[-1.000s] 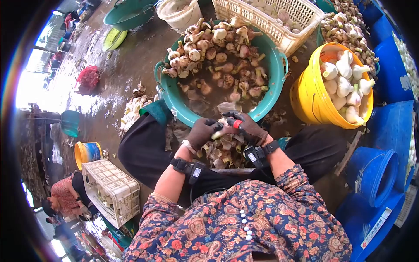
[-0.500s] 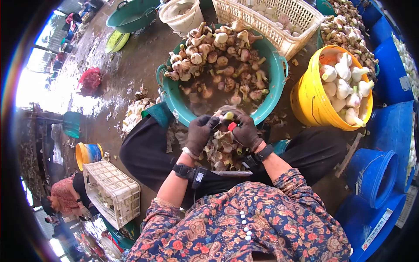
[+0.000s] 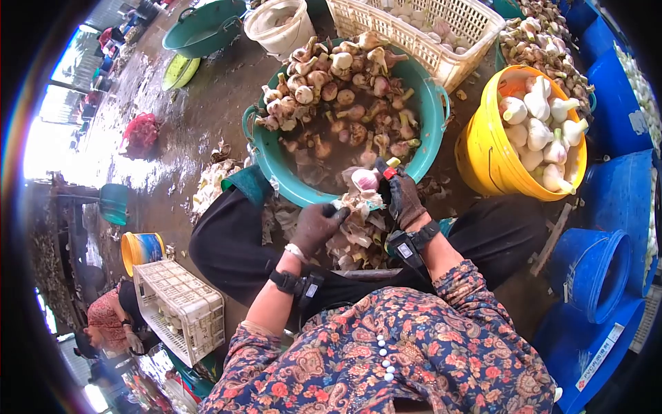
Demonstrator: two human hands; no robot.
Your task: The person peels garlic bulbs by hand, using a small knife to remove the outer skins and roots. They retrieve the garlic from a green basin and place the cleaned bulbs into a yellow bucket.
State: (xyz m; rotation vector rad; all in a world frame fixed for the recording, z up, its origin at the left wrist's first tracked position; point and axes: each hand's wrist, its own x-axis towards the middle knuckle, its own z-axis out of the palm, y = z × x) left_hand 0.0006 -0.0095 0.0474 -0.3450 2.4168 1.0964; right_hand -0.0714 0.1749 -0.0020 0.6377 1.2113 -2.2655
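Observation:
My right hand [image 3: 405,196], in a dark glove with a red band on a finger, holds a purplish garlic bulb [image 3: 365,180] by its stem over the near rim of the green tub [image 3: 433,148]. My left hand [image 3: 317,226], gloved too, has its fingers pressed together at the loose papery skins [image 3: 355,201] under the bulb. Unpeeled garlic bulbs [image 3: 329,91] sit in brown water in the tub. A heap of shed skins [image 3: 352,245] lies between my legs.
A yellow bucket [image 3: 476,152] of white bulbs stands at right, near blue containers [image 3: 586,276]. A cream crate [image 3: 452,69] and white bucket [image 3: 279,27] are behind the tub. Another person [image 3: 107,310] is at lower left, beside a white crate [image 3: 207,310].
My hands have moved apart, the left down and the right to the right. The bulb now shows purple skin, with peel hanging below it.

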